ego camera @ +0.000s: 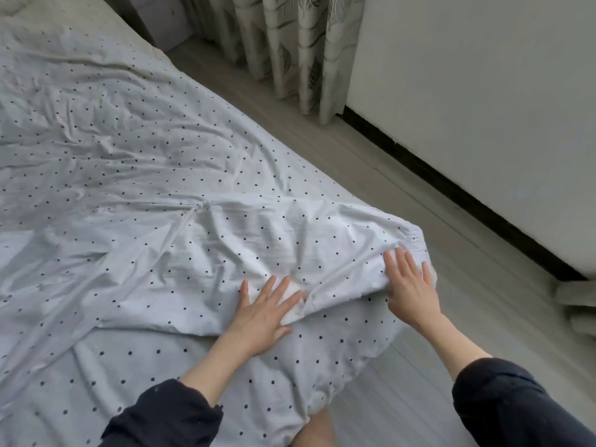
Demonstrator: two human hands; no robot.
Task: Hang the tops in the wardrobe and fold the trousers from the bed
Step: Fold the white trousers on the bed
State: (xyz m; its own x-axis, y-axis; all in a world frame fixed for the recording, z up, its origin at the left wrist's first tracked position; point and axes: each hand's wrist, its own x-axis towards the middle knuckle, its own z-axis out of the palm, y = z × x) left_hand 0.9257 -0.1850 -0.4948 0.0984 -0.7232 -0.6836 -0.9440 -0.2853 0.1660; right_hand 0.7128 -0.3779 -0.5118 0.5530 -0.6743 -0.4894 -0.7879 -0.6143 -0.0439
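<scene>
White trousers with small black dots (245, 240) lie spread on the bed, their elastic waistband (414, 241) at the bed's near right corner. The bed sheet (96, 130) has the same dotted pattern, so the garment's edges are hard to tell apart from it. My left hand (266, 312) presses flat on the trousers near the lower hem edge, fingers straight and spread. My right hand (411, 285) lies flat on the fabric just below the waistband, fingers straight. Neither hand grips anything.
A grey floor (419, 221) runs along the bed's right side. Patterned curtains (290, 50) hang at the back, beside a white wall (483, 108) with a dark skirting strip. A pale object (577, 295) sits at the right edge on the floor.
</scene>
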